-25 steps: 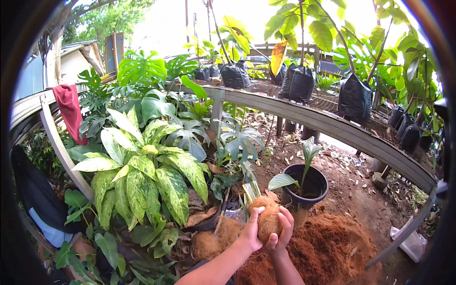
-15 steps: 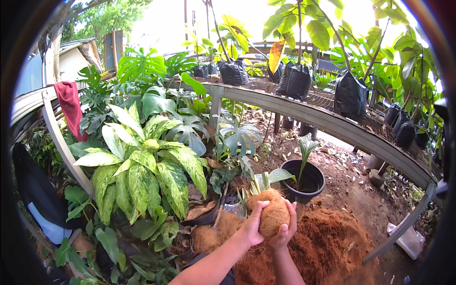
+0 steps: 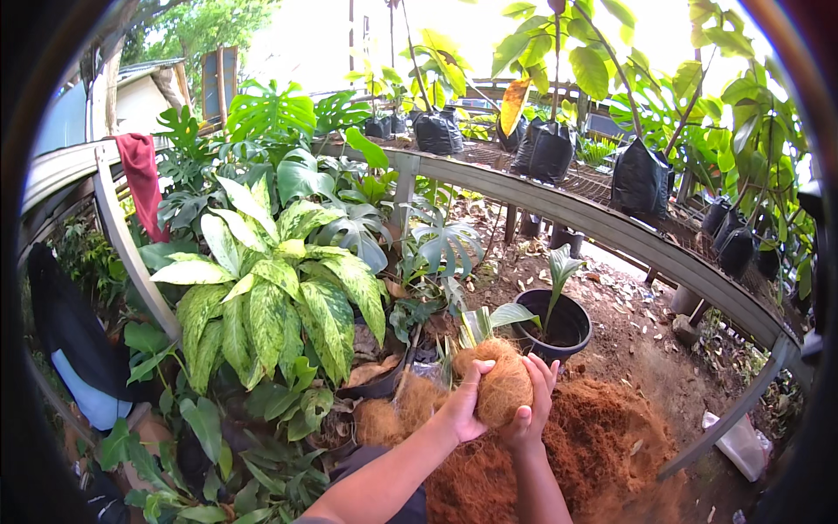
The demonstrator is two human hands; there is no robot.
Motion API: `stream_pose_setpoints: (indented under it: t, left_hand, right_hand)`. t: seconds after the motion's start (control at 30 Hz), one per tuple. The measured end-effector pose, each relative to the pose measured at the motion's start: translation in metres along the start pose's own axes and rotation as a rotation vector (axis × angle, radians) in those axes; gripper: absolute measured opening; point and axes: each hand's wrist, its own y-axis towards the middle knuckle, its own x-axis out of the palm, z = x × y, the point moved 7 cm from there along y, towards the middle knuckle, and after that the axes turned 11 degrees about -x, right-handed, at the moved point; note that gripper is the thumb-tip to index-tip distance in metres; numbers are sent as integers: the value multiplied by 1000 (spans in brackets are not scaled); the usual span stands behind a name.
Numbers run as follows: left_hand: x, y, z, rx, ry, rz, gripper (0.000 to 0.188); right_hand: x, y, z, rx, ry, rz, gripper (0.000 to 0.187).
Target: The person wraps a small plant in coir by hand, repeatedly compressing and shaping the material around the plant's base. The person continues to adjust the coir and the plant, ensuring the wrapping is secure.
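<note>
A rounded ball of brown coconut fibre (image 3: pixel 504 384) is held up between my two hands, above the loose soil. My left hand (image 3: pixel 463 408) presses against its left side, thumb on top. Cupping its right side is my right hand (image 3: pixel 534 403), fingers pointing up. Just beyond the ball stands a black pot (image 3: pixel 568 335) with a young leafy plant (image 3: pixel 560 279) in it. More fibre clumps (image 3: pixel 381 423) lie to the left of my hands. Reddish-brown coir (image 3: pixel 602 445) is heaped beneath and right of them.
A large variegated plant (image 3: pixel 266 288) spreads at the left. A curved wooden rail (image 3: pixel 602 225) crosses behind, with plants in black bags (image 3: pixel 642 179) on a mesh bench. A red cloth (image 3: pixel 142 185) hangs at left; a pale plastic bag (image 3: pixel 740 444) lies at right.
The view has shifted slightly. Both hands still clasp the fibre ball, and my right-hand fingers sit a little farther open around its side.
</note>
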Motion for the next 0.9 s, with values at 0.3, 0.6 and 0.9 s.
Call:
stream_pose_setpoints:
  t: [0.3,0.6,0.9]
  left_hand:
    - [-9,-7,7,195,-28,146,55]
    - [0,-11,19,348,225,260,53]
    - [11,15,-25,226,377,80,46]
  right_hand:
    - [7,-11,2,199,210,-72,84]
    - [-8,40,-19,-178,25,-467,66]
    - [-13,-13,28,590,669,-179,67]
